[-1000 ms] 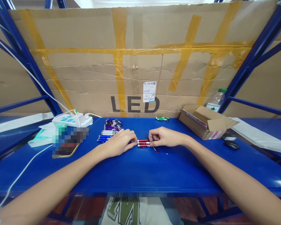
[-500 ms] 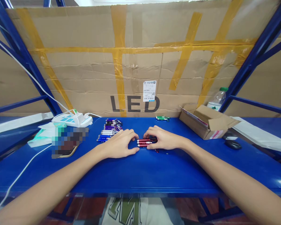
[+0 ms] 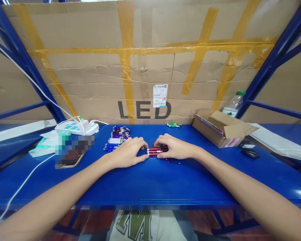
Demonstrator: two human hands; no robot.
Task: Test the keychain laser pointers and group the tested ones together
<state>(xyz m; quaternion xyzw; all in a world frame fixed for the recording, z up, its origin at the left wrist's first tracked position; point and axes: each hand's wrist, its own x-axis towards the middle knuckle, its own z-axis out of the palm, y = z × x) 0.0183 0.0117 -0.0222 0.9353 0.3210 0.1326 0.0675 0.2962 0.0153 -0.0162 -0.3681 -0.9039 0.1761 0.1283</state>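
Red metal cylinders [image 3: 153, 152] lie side by side on the blue table [image 3: 150, 187], with dark clips at their right end. My right hand [image 3: 174, 147] grips them from the right, thumb and fingers on either side. At their left end is my left hand [image 3: 129, 152], its thumb and fingers curved apart, the fingertips near or touching the cylinders' ends. Beyond my left hand lies a column of blue, silver, purple and black cylinders [image 3: 114, 141] with clips. Farther back lie green ones [image 3: 174, 125].
An open cardboard box [image 3: 219, 130] stands at the right, near a black mouse [image 3: 250, 153] and a plastic bottle [image 3: 234, 103]. At the left are a power strip [image 3: 74, 126], a phone [image 3: 76, 160] and white cables. A large cardboard sheet [image 3: 90, 77] rises behind.
The red cylinders sit slightly closer together between my hands. My left thumb has shifted a little toward their ends. The view has tilted slightly.
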